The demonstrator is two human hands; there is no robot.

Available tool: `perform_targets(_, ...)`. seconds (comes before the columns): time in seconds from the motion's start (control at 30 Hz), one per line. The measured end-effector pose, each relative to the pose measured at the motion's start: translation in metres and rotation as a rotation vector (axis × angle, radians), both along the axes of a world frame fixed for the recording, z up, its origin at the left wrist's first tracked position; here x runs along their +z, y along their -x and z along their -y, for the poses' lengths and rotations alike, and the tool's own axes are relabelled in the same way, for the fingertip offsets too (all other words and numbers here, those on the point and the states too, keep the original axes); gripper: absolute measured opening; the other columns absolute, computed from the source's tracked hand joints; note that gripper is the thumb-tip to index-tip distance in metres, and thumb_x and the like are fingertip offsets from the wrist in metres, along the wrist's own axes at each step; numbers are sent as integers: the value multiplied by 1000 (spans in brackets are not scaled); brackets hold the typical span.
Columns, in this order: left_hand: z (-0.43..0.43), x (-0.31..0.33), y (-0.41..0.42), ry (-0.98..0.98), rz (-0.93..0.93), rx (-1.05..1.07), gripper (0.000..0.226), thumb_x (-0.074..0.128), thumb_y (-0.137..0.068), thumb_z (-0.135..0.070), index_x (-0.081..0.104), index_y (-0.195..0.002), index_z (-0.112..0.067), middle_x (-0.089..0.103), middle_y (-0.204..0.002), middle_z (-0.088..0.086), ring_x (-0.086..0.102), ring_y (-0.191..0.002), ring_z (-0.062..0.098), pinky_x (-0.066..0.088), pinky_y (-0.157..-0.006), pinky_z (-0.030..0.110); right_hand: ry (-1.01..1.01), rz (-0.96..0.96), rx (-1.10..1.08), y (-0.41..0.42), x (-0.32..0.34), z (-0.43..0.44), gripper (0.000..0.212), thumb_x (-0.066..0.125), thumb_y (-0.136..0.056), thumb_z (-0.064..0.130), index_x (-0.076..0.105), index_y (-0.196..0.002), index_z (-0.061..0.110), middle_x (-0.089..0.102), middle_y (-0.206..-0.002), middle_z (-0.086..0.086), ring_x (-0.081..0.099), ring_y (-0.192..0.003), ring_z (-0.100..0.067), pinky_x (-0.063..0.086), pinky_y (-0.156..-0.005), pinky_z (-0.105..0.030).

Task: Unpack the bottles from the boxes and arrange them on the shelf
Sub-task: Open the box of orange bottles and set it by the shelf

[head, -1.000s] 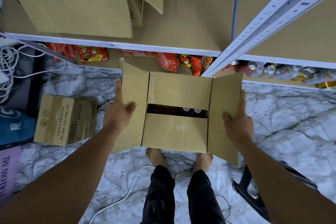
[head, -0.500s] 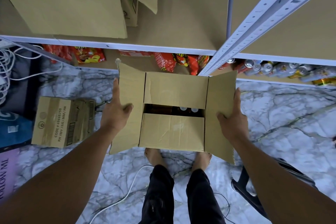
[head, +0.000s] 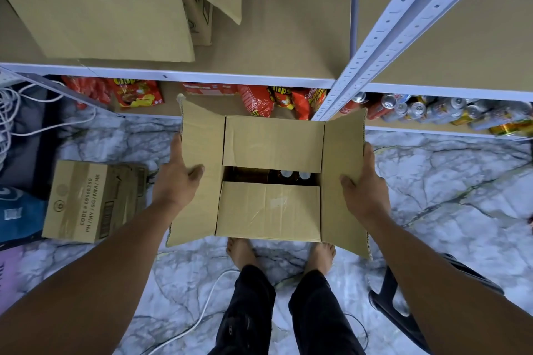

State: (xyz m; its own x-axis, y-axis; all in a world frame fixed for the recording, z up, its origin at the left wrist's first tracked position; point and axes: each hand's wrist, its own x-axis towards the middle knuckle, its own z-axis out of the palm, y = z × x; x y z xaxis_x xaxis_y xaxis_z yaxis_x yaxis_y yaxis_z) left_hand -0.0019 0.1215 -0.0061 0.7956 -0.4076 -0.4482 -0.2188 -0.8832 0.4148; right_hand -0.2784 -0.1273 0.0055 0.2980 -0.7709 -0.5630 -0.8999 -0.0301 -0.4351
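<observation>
Over the marble floor (head: 447, 181), brown cardboard box (head: 268, 207) in the air: left-hand grip (head: 178, 179) and right-hand grip (head: 364, 184) clamped on its side flaps. Dark bottles (head: 287, 173), apparently white-capped, inside. Advise: carry level onto bare tan shelf board (head: 288, 23).

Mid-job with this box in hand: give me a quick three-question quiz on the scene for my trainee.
1. True or false: the right hand alone holds the open box, while the left hand hangs free.
2. What shows through the gap between the open box's inner flaps? A) folded cloth B) bottle caps C) loose paper
3. Fill in: the closed box lies on the floor to the person's ____.
Key: 1 false, both hands grip its side flaps; 2 B; 3 left.
</observation>
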Motion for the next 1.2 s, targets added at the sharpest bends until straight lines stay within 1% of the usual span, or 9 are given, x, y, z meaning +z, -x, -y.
perform_targets(0.1,0,0,0,52,14,-27,93,69,-97,-26,5,-164,-26,73,-109,22,71,-85,39,59,-76,50,13,4,14,0,0,-1,84,55,-101,17,1,-162,39,56,-78,2,56,-71,-26,49,-66,-36)
perform_targets(0.2,2,4,4,0,31,-55,92,66,-99,-27,1,-163,-27,73,-94,22,67,-70,33,59,-67,50,36,-12,33,-1,-2,-2,85,55,-100,17,1,-162,37,62,-86,-7,59,-76,-31,52,-68,-39)
perform_targets(0.27,5,7,7,-36,54,-74,90,64,-100,-26,1,-164,-25,71,-93,23,66,-72,35,59,-68,51,49,-13,53,-1,-1,-4,86,55,-99,16,0,-162,37,65,-91,-11,60,-79,-33,51,-68,-39)
perform_targets(0.4,8,18,13,-56,83,-113,89,62,-100,-25,0,-164,-22,71,-93,22,67,-78,38,58,-71,51,60,-10,64,1,11,-3,87,54,-98,13,1,-162,37,65,-82,-10,59,-71,-29,49,-62,-37)
perform_targets(0.6,8,50,31,-46,79,-137,88,62,-100,-24,1,-163,-25,66,-76,16,65,-69,33,59,-67,51,62,-38,56,22,49,-8,88,55,-98,13,1,-162,41,60,-74,-10,59,-67,-29,56,-64,-43)
perform_targets(0.77,20,76,57,-34,67,-191,86,60,-100,-24,2,-163,-25,65,-79,13,65,-76,35,57,-70,49,89,-32,5,60,78,-11,90,52,-95,10,2,-161,45,59,-70,-10,56,-64,-26,44,-54,-34)
perform_targets(1.0,56,98,118,-71,76,-255,85,58,-102,-24,-1,-163,-29,66,-88,18,63,-79,35,45,-60,37,66,-44,-30,133,94,5,88,51,-97,10,0,-162,39,58,-71,-12,57,-67,-30,46,-58,-36)
perform_targets(1.13,86,102,165,-73,82,-265,85,60,-101,-21,3,-164,-24,63,-73,12,59,-66,29,45,-56,38,41,-38,-17,179,89,35,90,52,-97,10,-3,-161,41,60,-73,-13,57,-68,-30,49,-59,-36)
perform_targets(1.2,99,101,191,-67,88,-264,84,60,-101,-20,6,-164,-21,66,-79,17,63,-69,35,50,-60,43,32,-50,-1,204,87,53,91,53,-97,12,-5,-161,43,61,-79,-13,58,-75,-33,49,-61,-37)
